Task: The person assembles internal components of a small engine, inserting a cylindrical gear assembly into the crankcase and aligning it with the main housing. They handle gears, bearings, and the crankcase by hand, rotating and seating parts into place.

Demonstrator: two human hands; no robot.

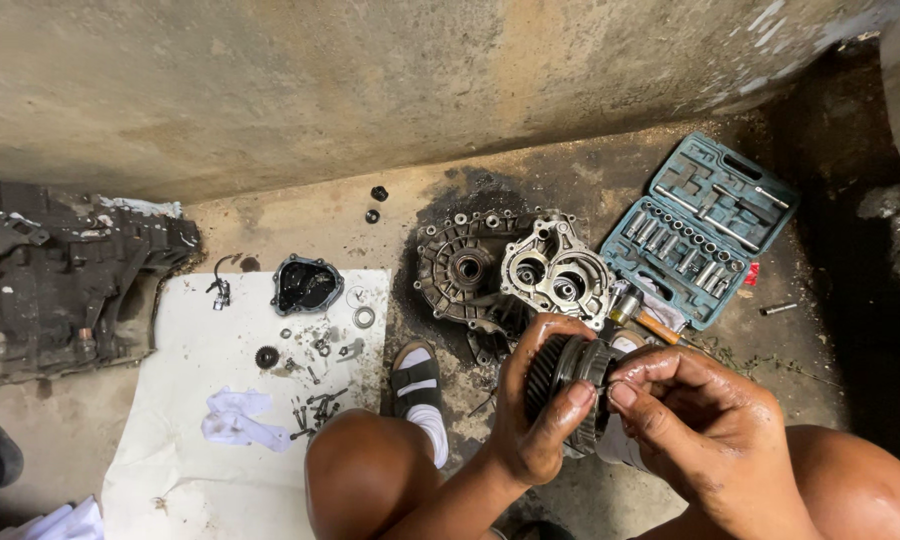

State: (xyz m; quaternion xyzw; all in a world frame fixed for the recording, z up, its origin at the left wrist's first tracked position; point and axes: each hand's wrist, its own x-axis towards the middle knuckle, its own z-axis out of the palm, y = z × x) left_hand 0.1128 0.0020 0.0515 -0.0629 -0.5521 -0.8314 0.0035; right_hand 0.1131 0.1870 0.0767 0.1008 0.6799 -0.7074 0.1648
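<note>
My left hand [536,420] grips a dark, greasy toothed gear assembly [562,375] from the left side, thumb across its face. My right hand [692,415] closes on the same gear from the right, fingertips pinching at its rim. Both hands are oily and sit above my bare knees. Beyond the gear, on the stained concrete floor, lie two aluminium gearbox housing pieces [515,270] side by side.
An open teal socket set case [703,228] lies at the right. A white sheet [200,400] holds a black cover [306,284], a small gear, a washer, several bolts and a white rag [238,420]. A large dirty gearbox casing [60,275] sits at left. A concrete wall rises behind.
</note>
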